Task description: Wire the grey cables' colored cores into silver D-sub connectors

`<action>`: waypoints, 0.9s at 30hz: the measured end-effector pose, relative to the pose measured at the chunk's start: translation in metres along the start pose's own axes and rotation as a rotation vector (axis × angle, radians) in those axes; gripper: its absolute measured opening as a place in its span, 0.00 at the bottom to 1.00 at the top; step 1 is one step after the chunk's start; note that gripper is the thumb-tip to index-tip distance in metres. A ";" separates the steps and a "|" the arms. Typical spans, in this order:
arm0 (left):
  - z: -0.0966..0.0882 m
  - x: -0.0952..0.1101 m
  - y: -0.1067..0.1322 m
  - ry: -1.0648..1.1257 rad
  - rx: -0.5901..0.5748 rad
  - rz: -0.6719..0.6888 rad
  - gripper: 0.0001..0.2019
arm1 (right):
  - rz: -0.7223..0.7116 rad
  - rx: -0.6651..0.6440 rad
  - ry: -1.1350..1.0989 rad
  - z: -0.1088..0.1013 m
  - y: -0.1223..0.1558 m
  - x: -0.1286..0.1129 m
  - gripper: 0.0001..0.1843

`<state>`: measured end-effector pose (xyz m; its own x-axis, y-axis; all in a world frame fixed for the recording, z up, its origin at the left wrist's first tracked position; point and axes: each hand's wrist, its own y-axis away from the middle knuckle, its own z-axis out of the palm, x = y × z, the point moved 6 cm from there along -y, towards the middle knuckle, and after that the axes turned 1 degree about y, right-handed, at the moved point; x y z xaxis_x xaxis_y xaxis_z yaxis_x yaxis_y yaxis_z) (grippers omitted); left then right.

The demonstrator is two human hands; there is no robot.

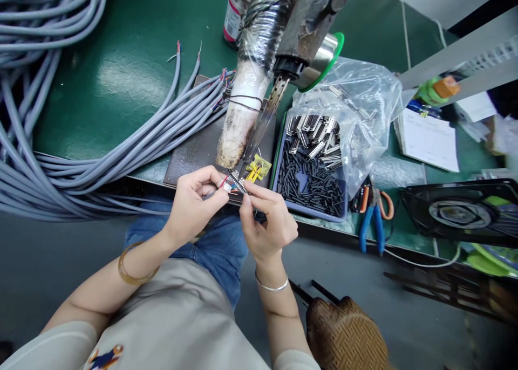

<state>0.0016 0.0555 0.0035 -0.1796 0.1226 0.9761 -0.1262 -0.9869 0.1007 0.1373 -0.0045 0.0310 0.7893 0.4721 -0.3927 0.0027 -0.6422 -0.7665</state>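
A small metal multi-pin connector is held at the front edge of the bench, just under the tip of a mounted soldering iron. My right hand pinches its right end between thumb and index finger. At the other end, my left hand is closed, with thumb and fingertips around a thin red wire. More coloured wires show below the connector, partly covered by my fingers. Whether the red wire touches a pin cannot be made out. Right behind lies a yellow sponge-like piece.
Bundled grey cables cover the left side. A plastic-wrapped hose and a solder spool hang above. To the right are a tray of connectors and black sleeves, a plastic bag, pliers, and a fan.
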 end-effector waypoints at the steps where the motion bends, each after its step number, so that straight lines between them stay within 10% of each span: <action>1: 0.000 -0.001 0.001 0.007 -0.006 -0.011 0.06 | 0.028 0.009 -0.032 -0.003 0.001 0.002 0.09; 8: -0.003 -0.007 0.008 0.023 -0.026 -0.057 0.05 | 0.291 0.348 -0.220 -0.040 0.012 0.016 0.11; 15: 0.000 -0.006 0.006 0.061 -0.048 -0.090 0.07 | 0.134 -0.009 -0.049 -0.014 0.012 0.008 0.10; 27: 0.004 0.005 -0.002 -0.011 -0.008 0.008 0.06 | 0.129 0.016 -0.136 0.002 0.005 0.014 0.08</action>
<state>0.0045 0.0572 0.0088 -0.1701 0.1132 0.9789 -0.1329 -0.9869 0.0910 0.1468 0.0001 0.0204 0.6923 0.4642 -0.5526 -0.1043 -0.6933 -0.7130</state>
